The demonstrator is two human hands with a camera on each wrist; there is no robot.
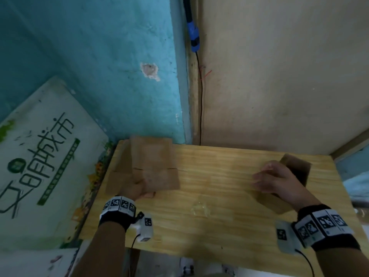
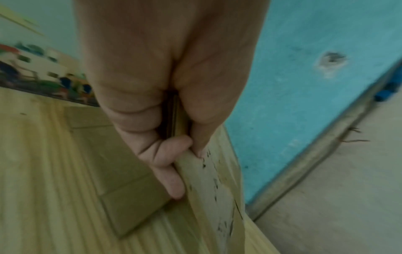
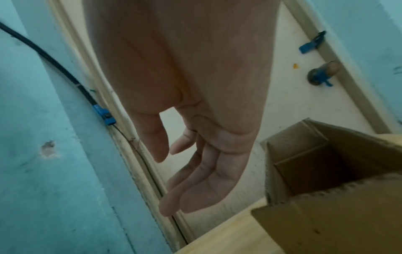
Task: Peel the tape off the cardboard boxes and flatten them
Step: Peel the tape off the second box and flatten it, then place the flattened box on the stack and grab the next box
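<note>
A flattened cardboard box (image 1: 154,164) lies at the table's far left, partly lifted. My left hand (image 1: 144,189) grips its near edge; in the left wrist view the thumb and curled fingers (image 2: 172,182) pinch the layered cardboard (image 2: 213,185). Under it a second flattened box (image 1: 117,174) lies on the table (image 2: 121,180). At the right stands an open, unflattened cardboard box (image 1: 299,168), its hollow inside (image 3: 315,165) facing the right wrist camera. My right hand (image 1: 265,180) hovers just left of it with relaxed fingers (image 3: 195,189), holding nothing. A crumpled wad of clear tape (image 1: 200,208) lies mid-table.
The wooden table (image 1: 229,232) stands in a corner between a teal wall (image 1: 99,56) and a beige wall (image 1: 279,76). A black cable with a blue fitting (image 1: 193,37) runs down the corner. A printed white board (image 1: 40,156) leans at the left.
</note>
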